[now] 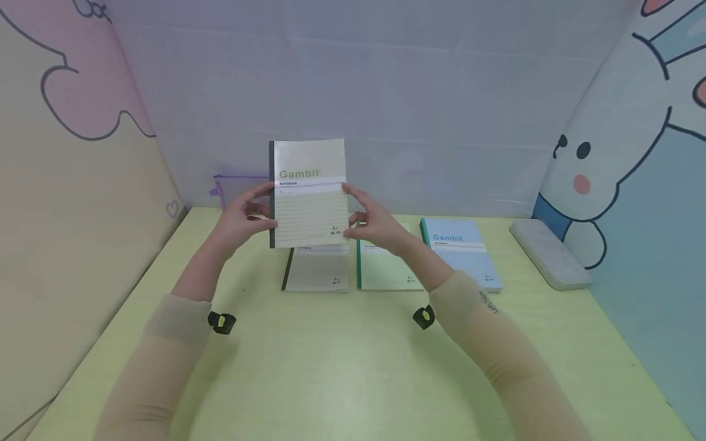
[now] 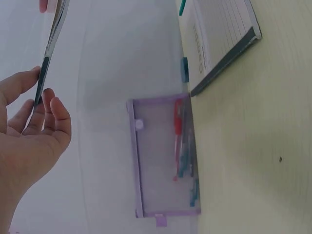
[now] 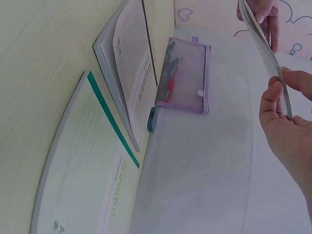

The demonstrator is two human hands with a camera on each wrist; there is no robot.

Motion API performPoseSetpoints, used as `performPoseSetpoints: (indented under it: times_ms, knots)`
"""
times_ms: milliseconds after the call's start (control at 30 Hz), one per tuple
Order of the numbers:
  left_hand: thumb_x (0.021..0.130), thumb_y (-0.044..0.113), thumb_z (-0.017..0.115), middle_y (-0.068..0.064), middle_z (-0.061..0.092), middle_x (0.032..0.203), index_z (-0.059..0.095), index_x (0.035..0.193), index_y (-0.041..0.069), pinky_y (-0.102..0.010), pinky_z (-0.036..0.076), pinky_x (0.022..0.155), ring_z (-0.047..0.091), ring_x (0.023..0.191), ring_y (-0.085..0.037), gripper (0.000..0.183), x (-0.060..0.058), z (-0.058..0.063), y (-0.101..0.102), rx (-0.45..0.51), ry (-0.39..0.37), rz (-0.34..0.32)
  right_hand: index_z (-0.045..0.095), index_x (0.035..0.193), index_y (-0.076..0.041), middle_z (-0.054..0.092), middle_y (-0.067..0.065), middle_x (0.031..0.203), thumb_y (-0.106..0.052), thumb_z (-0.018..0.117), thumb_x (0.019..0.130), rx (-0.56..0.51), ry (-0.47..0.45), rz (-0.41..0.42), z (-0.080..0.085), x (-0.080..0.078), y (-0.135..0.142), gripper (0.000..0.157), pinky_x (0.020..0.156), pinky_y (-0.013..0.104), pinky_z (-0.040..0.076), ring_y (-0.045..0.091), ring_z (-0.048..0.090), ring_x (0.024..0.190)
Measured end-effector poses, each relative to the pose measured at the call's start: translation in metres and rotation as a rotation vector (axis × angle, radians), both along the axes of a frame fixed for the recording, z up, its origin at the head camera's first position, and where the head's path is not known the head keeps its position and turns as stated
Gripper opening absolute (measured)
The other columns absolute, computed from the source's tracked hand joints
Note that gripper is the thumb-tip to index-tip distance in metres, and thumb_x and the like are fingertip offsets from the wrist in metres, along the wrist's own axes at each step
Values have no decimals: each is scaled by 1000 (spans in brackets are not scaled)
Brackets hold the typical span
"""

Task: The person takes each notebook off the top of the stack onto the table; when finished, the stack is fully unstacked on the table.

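Notebook [image 1: 309, 193] stands upright above the counter [image 1: 342, 355], long axis vertical; left hand [image 1: 242, 220] and right hand [image 1: 375, 226] fingers pinch its side edges.

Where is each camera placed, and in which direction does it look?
Head: worn on the head, looking forward and down at the table; both forearms show, left hand and right hand holding the raised notebook upright.
Left wrist: on the left wrist, looking past the left hand toward the pencil pouch at the back wall.
Right wrist: on the right wrist, looking past the right hand's fingers toward the same pouch.
Shared: both wrist views show the pouch, the raised notebook edge-on, and the grey-spined notebook lying flat.
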State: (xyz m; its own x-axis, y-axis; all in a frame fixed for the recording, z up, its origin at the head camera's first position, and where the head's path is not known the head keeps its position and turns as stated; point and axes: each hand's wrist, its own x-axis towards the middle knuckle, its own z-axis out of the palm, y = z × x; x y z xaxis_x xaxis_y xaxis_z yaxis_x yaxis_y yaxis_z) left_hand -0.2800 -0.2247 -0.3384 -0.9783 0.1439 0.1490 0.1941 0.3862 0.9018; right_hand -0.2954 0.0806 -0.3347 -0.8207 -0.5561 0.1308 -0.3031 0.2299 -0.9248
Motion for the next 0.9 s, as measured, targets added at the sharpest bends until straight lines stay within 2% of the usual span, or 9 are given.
performPoseSetpoints:
  times_ms: [233, 400, 600, 733, 900]
  knots:
    - [84, 5, 69, 1, 36, 145, 32, 147, 32, -19, 45, 77, 50, 101, -16, 78, 2, -14, -31, -15, -67, 29, 17, 151, -32, 17, -10, 152, 3, 68, 83, -56, -55, 11, -16, 0, -33, 92, 76, 25, 51, 15, 56, 88]
    - [85, 6, 68, -2, 33, 148, 29, 149, 30, -20, 46, 80, 51, 103, -16, 78, 3, -24, -50, -23, -95, 31, 19, 151, -28, 23, -5, 149, 3, 67, 84, -81, -92, 1, -29, -2, -53, 89, 76, 27, 53, 14, 58, 90]
    - [87, 5, 67, -5, 30, 150, 26, 150, 24, -18, 47, 79, 51, 103, -18, 77, 6, -36, -69, -52, -105, 7, 20, 151, -26, 28, -4, 148, -1, 69, 84, -33, -113, -9, -45, -3, -72, 86, 74, 29, 53, 13, 59, 90]
    - [87, 7, 67, -9, 29, 151, 25, 151, 22, -17, 47, 79, 50, 103, -18, 78, 7, -43, -81, -83, -108, -4, 21, 151, -23, 21, -5, 153, -1, 69, 83, -21, -117, -24, -56, -1, -86, 86, 73, 26, 53, 11, 59, 92]
    - [86, 7, 68, -14, 30, 150, 24, 151, 18, -16, 45, 78, 51, 99, -14, 79, 8, -51, -92, -117, -107, -9, 24, 150, -23, 21, -3, 154, -5, 70, 84, -19, -136, -60, -73, 2, -102, 84, 72, 25, 53, 10, 59, 92]
